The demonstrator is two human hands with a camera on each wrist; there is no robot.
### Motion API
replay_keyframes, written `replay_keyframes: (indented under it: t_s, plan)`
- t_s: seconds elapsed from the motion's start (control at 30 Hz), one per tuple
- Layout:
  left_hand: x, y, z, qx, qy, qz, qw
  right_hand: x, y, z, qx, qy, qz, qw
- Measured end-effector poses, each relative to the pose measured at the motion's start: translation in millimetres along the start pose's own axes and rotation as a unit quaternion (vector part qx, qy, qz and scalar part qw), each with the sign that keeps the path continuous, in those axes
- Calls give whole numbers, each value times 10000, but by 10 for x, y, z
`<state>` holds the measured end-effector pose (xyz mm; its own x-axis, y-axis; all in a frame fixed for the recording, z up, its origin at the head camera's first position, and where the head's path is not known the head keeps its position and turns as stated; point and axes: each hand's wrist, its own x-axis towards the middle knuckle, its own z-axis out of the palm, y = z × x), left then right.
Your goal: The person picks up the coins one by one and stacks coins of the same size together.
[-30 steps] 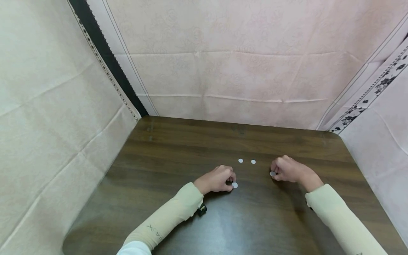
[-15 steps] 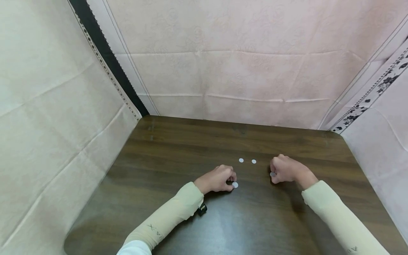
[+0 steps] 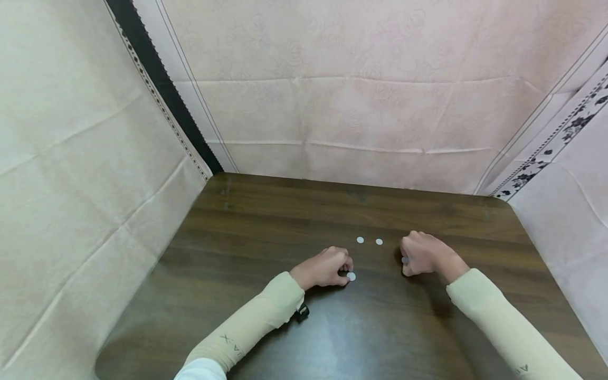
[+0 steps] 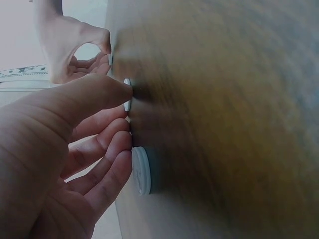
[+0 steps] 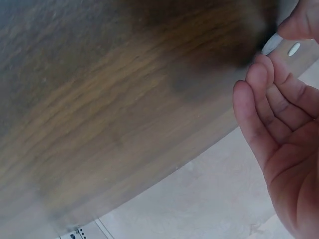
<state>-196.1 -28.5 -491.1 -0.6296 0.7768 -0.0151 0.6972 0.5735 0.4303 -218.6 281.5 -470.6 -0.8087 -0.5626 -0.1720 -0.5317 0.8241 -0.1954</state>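
Note:
Four hands' widths of tabletop aside, the work is with small flat white discs. My left hand (image 3: 325,266) pinches one white disc (image 3: 351,276) by its edge, low at the wooden table; the left wrist view shows this disc (image 4: 127,102) between thumb and fingertips. A thicker-looking white disc (image 4: 141,171) lies beside the curled fingers there. To the right, my right hand (image 3: 425,254) pinches another white disc (image 3: 405,260) between thumb and finger, close over the table. In the right wrist view that disc (image 5: 271,44) is partly hidden by the fingers.
Two more white discs, a left one (image 3: 360,240) and a right one (image 3: 379,241), lie on the brown wooden table (image 3: 266,211) beyond and between the hands. Pale cloth (image 3: 332,116) hangs behind the table's far edge and along both sides.
My right hand has shifted slightly left with its disc and turned a little, so its fingers cover more of the disc. My left hand stays in place.

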Motion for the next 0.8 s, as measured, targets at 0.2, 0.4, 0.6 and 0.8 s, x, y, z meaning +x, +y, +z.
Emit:
replay_keyframes:
  t_s: [0.2,0.4,0.6,0.8]
  plan:
    - [7,-4,-1,55,-34,-19,10000,16,-42,37,108,77,-74,9999]
    - [9,-6,-3,3,-38,-29,10000,50,-104,47,109,223,-201,9995]
    - [14,-9,3,0,-58,-38,10000,81,-202,48,260,224,-300,9990]
    - [18,-7,11,-48,-86,-88,9999,117,-291,72,254,240,-396,9986]
